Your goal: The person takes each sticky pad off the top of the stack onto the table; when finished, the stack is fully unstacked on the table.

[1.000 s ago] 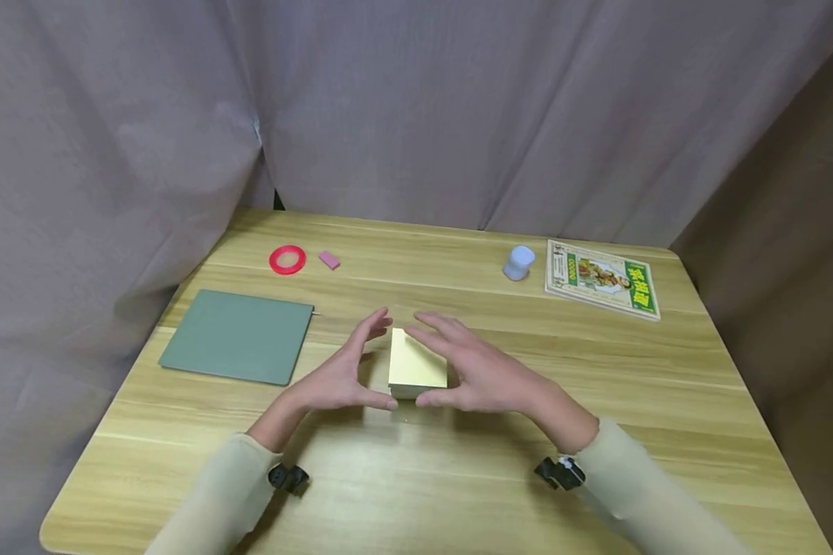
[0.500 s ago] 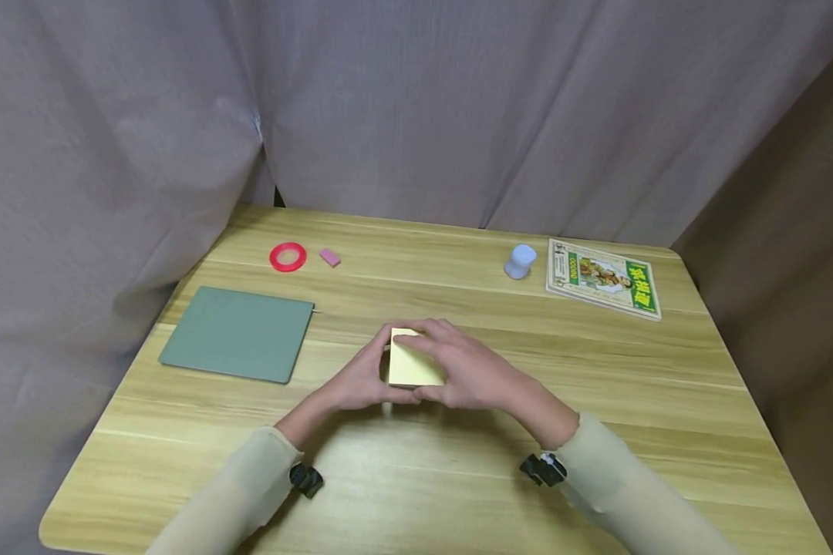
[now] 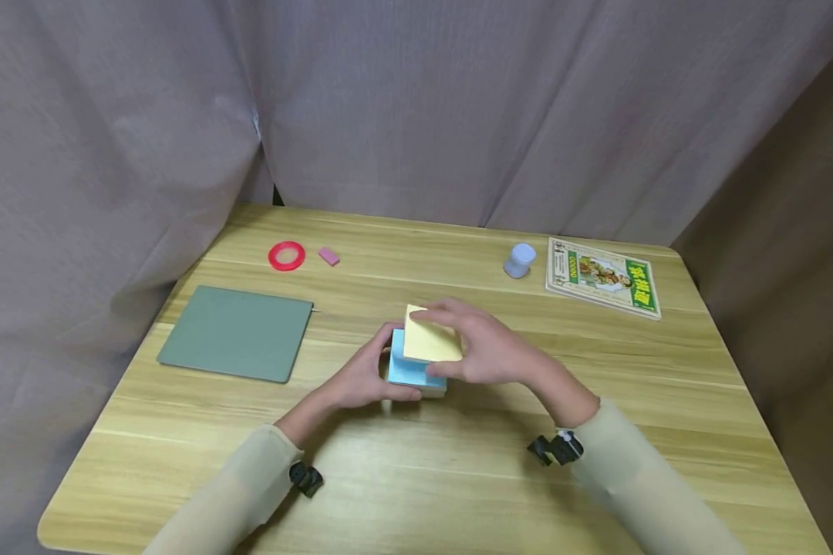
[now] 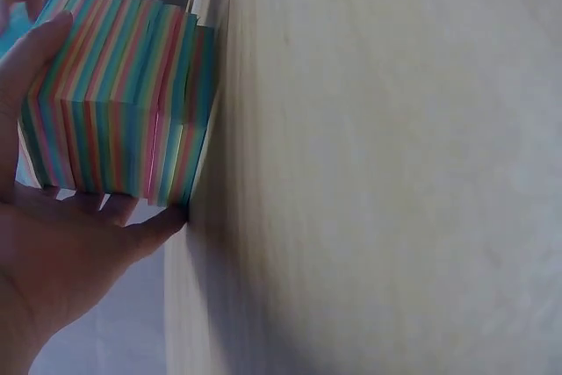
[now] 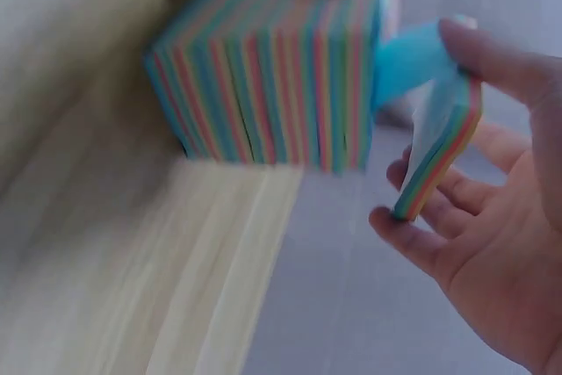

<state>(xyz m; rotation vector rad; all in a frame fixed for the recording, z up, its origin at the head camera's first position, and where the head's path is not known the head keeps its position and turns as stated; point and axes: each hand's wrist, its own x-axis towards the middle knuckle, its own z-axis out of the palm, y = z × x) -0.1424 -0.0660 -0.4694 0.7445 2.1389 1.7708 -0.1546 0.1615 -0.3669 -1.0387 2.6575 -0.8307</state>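
Both forearms covered by long, loose sleeves of pale cream-beige, thin soft fabric, ending at the wrists; left hand [image 3: 361,379] and right hand [image 3: 491,353] bare, no rings or gloves visible. A small black camera mount is strapped under each wrist, the left one [image 3: 306,479] a dark rounded lump, the right one [image 3: 557,448] black with a small silvery part.

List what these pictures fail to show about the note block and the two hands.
- Note block base: head view, hidden by the left hand and the lifted wad.
- Right hand fingertips under the wad: head view, hidden by the wad itself.
- Wad's thickness and colours: right wrist view, blurred.
- Left hand thumb: left wrist view, cut off by the frame edge.
- Book cover text: head view, too small.
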